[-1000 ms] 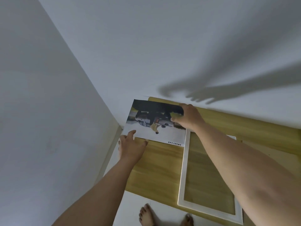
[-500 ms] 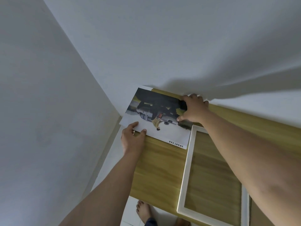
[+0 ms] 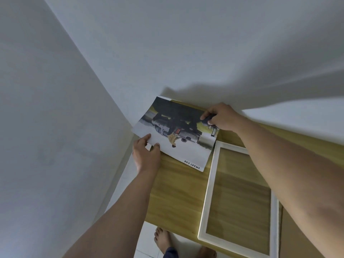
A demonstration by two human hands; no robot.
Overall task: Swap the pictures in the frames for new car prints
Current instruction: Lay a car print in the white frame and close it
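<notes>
A car print (image 3: pixel 188 154) with "SMART CAR" lettering lies upside down to me at the far left corner of the wooden table (image 3: pixel 176 194), its left side overhanging the edge. My left hand (image 3: pixel 147 157) pinches the print's near left edge, thumb on top. My right hand (image 3: pixel 221 117) is curled round a dark-handled tool (image 3: pixel 212 125) with a metal tip, at the print's far right corner. An empty white picture frame (image 3: pixel 207 194) lies flat on the table right of the print, under my right forearm.
White walls meet in a corner just behind and left of the table. The table's left edge drops to a pale tiled floor (image 3: pixel 147 231), where bare feet (image 3: pixel 162 239) stand by the near edge. A second panel edge shows at the far right.
My right hand has slid from the middle of the print to its far right corner and curled round the dark tool. My left hand's grip has closed on the print's near edge.
</notes>
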